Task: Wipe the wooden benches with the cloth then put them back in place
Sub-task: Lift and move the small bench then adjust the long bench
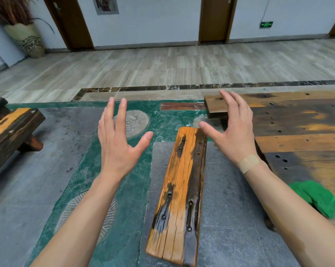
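Observation:
A long orange and black wooden bench (179, 193) stands on the floor in front of me, running away from me. My left hand (118, 143) hovers open to the left of its far end, fingers spread, holding nothing. Over the bench's far right corner my right hand (233, 132) is open too, its thumb near the corner; a plaster sits on that wrist. A crumpled green cloth (319, 199) lies at the near edge of the big wooden table (301, 132) on the right. A second bench (10, 130) stands at the left edge.
The floor has grey and green stone slabs (47, 170) with carved round inlays. A tall vase with dried grass (26, 37) stands at the back left. Brown doors (72, 22) line the far wall.

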{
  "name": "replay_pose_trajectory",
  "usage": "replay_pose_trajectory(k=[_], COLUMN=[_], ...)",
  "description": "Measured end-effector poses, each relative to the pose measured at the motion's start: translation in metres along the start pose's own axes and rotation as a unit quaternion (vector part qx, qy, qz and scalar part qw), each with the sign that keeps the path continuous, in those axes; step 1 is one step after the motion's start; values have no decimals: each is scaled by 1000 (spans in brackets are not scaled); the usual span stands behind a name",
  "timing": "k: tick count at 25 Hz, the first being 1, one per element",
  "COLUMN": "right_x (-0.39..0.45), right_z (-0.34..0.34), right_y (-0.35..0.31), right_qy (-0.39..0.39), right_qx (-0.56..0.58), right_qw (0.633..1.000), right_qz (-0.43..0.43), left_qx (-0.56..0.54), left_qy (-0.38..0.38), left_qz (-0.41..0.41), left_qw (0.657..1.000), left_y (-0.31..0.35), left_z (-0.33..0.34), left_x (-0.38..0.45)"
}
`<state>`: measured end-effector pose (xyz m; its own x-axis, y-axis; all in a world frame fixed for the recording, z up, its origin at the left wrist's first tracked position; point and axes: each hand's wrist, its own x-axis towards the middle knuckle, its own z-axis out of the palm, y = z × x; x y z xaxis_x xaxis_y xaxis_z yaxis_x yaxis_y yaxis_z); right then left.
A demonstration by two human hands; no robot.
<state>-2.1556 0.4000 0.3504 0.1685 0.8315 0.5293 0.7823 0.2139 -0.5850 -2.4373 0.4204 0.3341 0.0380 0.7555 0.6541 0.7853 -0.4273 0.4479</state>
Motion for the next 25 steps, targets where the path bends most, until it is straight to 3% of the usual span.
replay_pose_trajectory(k=[5,13,18,25], right_x=[-27,-82,-147,-273], right_z=[20,24,80,179], right_y=[-1,42,84,162], right_qy=[24,-6,-63,-169], right_qx=[-31,-51,9,7], right_qw=[998,992,979,931], right_qz=[50,118,195,324], left_qx=[-55,-110,-135,-109], left_qy=[-29,-60,-92,-205], left_qz=[18,-6,-81,-221], left_qw=[998,992,983,947], left_y=[-37,-47,-77,-163], left_z=[17,66,97,153], left_x=[5,-39,-116,-248])
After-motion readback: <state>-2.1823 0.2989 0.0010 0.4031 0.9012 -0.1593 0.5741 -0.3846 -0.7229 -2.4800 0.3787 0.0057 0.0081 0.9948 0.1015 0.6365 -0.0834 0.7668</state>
